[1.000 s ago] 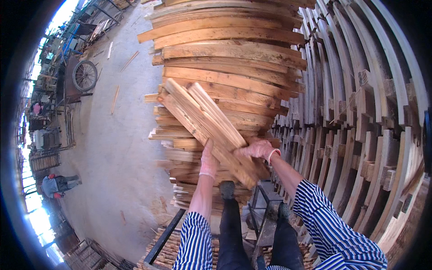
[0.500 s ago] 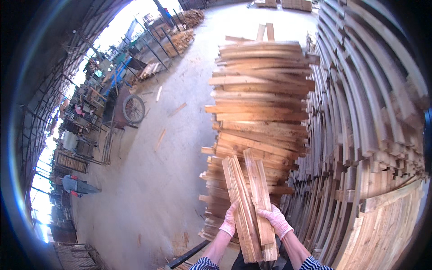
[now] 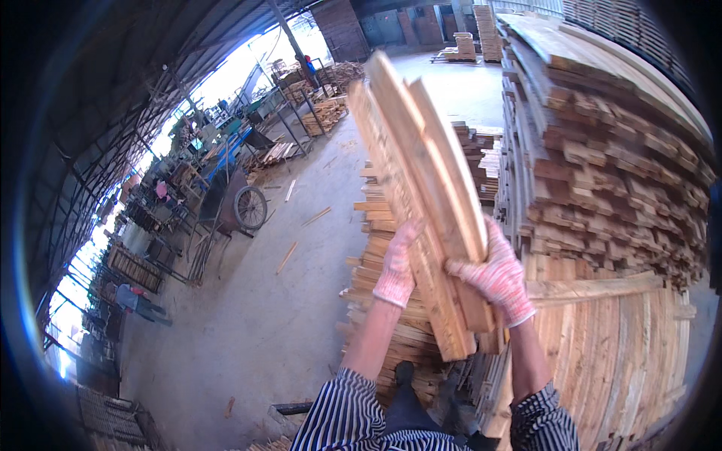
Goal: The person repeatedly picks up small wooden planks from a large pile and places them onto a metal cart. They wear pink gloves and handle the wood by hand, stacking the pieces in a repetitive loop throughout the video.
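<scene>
Between my two gloved hands I hold a bundle of wooden boards [image 3: 425, 180], tilted with its far end raised up and to the left. My left hand [image 3: 401, 263] closes on the bundle's left side. On the right side, my right hand [image 3: 496, 274] grips it with the thumb across the top. Both gloves are pale with pinkish-red flecks. Beneath the held boards lies a long pile of stacked boards [image 3: 372, 259], partly hidden by the bundle and my arms.
A tall stack of planks [image 3: 602, 173] rises at the right, above upright boards [image 3: 602, 338]. Loose sticks [image 3: 286, 257] lie on the concrete floor [image 3: 248, 331]. A cart wheel [image 3: 250, 208] stands at the left, with a bent-over person [image 3: 135, 301] farther left.
The bundle has risen in my hands and now stands higher in view, over the pile. The view has tilted up, bringing the far wall and the top of the right stack into sight.
</scene>
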{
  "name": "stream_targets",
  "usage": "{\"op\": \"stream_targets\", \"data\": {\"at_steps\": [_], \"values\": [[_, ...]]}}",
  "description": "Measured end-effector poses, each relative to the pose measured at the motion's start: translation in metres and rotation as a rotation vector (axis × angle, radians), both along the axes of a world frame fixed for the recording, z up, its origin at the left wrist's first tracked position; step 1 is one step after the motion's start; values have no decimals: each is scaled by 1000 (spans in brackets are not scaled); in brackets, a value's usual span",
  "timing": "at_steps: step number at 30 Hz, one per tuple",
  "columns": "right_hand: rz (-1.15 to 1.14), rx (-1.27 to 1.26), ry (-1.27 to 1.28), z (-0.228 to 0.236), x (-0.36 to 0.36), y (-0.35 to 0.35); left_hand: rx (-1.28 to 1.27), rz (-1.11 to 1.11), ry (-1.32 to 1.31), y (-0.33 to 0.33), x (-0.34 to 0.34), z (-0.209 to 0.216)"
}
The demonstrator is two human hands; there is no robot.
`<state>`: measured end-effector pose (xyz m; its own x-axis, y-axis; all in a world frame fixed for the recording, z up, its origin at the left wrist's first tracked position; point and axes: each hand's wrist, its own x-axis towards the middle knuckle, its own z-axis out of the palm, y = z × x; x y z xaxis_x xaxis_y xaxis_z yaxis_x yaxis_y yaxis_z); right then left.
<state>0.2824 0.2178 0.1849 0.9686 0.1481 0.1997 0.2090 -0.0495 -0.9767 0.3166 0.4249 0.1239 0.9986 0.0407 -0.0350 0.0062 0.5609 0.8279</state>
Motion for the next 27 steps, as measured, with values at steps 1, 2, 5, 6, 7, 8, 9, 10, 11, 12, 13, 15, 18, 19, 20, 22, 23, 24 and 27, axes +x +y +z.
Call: {"op": "stream_targets", "data": {"at_steps": [1, 2, 5, 6, 7, 8, 9, 10, 11, 12, 13, 15, 18, 19, 20, 22, 23, 24, 27], "values": [[-44, -15, -48, 13, -4, -34, -5, -109, -83, -35, 12, 7], [28, 90, 10, 35, -20, -36, 65, -100, -137, -29, -17, 32], [-168, 51, -139, 72, -45, -112, -69, -272, -327, -147, -31, 66], [-185, 133, -171, 75, -59, -135, -142, -384, -413, -178, -26, 61], [-238, 198, -215, 80, -71, -171, -30, -374, -518, -221, -36, 78], [-335, 109, -201, 84, -84, -193, 106, -312, -602, -245, -53, 90], [-298, 227, -242, 91, -98, -218, 149, -328, -653, -277, -62, 101], [-293, 179, -273, 92, -110, -235, 180, -330, -632, -287, -73, 99], [-313, 114, -305, 95, -122, -255, 191, -356, -597, -300, -82, 98], [-341, 77, -297, 95, -131, -268, 195, -381, -549, -311, -90, 92], [-408, -15, -271, 94, -141, -289, 177, -435, -503, -327, -96, 88], [-400, 11, -277, 76, -144, -317, 159, -527, -372, -348, -103, 70], [-468, -223, -346, 21, -150, -344, 314, -636, -438, -360, -109, 63], [-473, -302, -384, -15, -144, -350, 489, -583, -644, -360, -99, 44], [-473, -260, -294, -45, -145, -357, 653, -496, -840, -361, -88, 24], [-495, -234, -146, -58, -162, -372, 465, -581, -613, -381, -88, 9], [-508, -231, -89, -39, -170, -370, 374, -620, -447, -382, -93, 17], [-451, -224, 41, -18, -182, -369, 423, -625, -380, -379, -100, 24], [-540, -237, -98, -23, -198, -374, 448, -602, -580, -388, -96, 4]]}}
